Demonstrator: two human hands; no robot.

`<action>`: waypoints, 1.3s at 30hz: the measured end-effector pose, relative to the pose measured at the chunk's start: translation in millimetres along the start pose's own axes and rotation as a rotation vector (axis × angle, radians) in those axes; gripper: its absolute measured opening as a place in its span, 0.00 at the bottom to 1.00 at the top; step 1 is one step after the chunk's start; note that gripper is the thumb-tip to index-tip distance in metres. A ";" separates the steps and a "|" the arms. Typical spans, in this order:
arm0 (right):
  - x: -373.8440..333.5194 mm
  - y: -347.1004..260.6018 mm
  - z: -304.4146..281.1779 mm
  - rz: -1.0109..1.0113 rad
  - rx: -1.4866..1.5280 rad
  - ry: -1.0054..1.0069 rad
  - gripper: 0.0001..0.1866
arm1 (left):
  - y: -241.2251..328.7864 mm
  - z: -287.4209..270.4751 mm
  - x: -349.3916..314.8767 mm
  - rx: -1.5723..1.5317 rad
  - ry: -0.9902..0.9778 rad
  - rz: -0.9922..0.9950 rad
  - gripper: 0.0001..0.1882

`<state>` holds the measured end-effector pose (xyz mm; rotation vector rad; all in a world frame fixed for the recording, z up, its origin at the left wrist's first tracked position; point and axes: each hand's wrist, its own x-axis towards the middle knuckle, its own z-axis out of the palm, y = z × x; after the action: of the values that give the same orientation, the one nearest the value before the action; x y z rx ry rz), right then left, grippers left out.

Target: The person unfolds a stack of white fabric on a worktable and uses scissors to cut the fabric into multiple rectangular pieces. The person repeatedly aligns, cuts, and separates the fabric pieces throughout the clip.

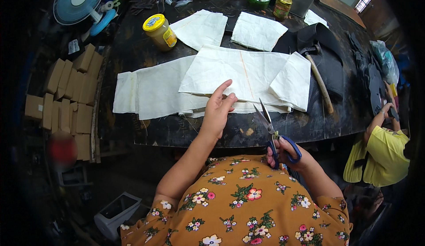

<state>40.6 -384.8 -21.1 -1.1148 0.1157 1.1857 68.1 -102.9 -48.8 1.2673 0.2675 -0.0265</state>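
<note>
A stack of folded white cloth point(217, 69) lies along the front of the dark table, with a thin orange line running down its top piece. My left hand point(216, 115) is at the near edge of this cloth, index finger stretched over it and thumb apart. In my right hand point(287, 153) is a pair of scissors point(270, 128) with blue handles. Their blades are slightly parted and point up toward the cloth's near edge, just right of my left hand. At the right end, one corner of cloth point(292, 80) is folded over.
Two more white cloth pieces point(201, 28) point(256, 30) lie behind. A yellow-lidded jar point(161, 33) stands left of them. A wooden-handled hammer point(319, 80) rests on black sheet material point(332, 51) at right. Cardboard boxes point(66, 84) and a fan point(79, 0) are left; a person in yellow point(383, 153) works at right.
</note>
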 end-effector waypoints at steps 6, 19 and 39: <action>4.4 -3.5 2.5 -0.008 -0.055 0.014 0.28 | -18.9 14.1 29.9 0.041 0.081 0.190 0.18; 31.2 -23.9 32.8 -0.108 -0.203 0.154 0.24 | -26.4 35.9 18.6 -0.181 0.083 0.156 0.24; 48.2 -43.0 50.9 -0.198 -0.226 0.275 0.18 | -16.9 38.3 10.5 -0.145 0.034 0.304 0.32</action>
<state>71.7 -312.5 2.5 -1.4517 0.0808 0.8799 82.5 -142.8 -56.5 1.1538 0.1015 0.2705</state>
